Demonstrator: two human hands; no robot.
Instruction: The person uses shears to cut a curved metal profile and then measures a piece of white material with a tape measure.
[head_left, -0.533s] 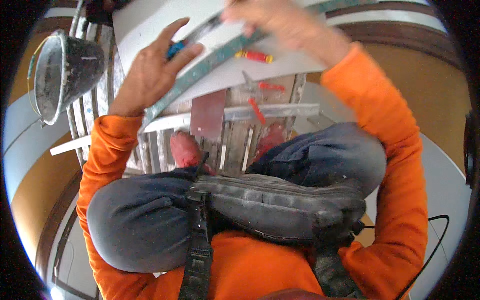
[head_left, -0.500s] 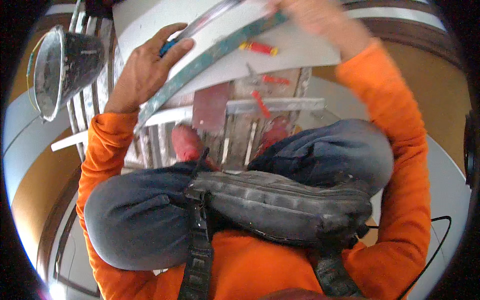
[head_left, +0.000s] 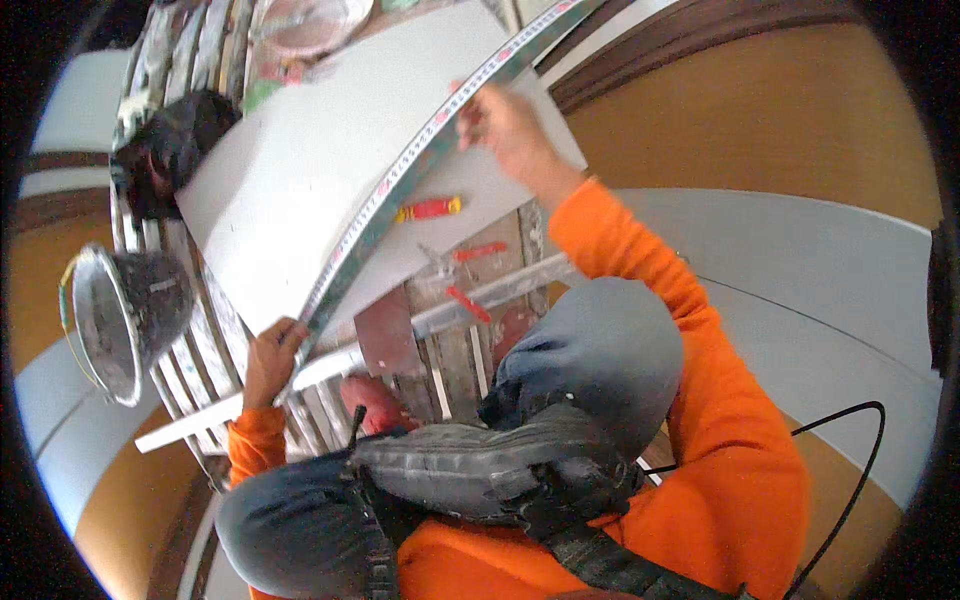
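A white tape measure (head_left: 405, 165) runs diagonally from lower left to upper right, along a worn green straightedge (head_left: 371, 240). At the near end my left hand (head_left: 268, 362) is closed on the tape measure, close against the straightedge; its grip is partly hidden. Farther up, my right hand (head_left: 510, 135) has its fingers bent and apart at the tape's edge, with nothing seen in them. Both strips lie across a pale board (head_left: 290, 190). On the board beside the straightedge rests a red and yellow tool handle (head_left: 430, 209).
Below the board are red-handled tools (head_left: 480, 252), a maroon sheet (head_left: 385, 330) and a long white bar (head_left: 190, 424) on a slatted platform. A tilted black bucket (head_left: 160, 300) stands left, near a black bag (head_left: 175, 150). A round basin (head_left: 305, 22) sits at the far side.
The view has swung and shifted. The tape now lies extended along the straightedge, with my left hand at its near end. My right hand has come back from the far end to partway along it.
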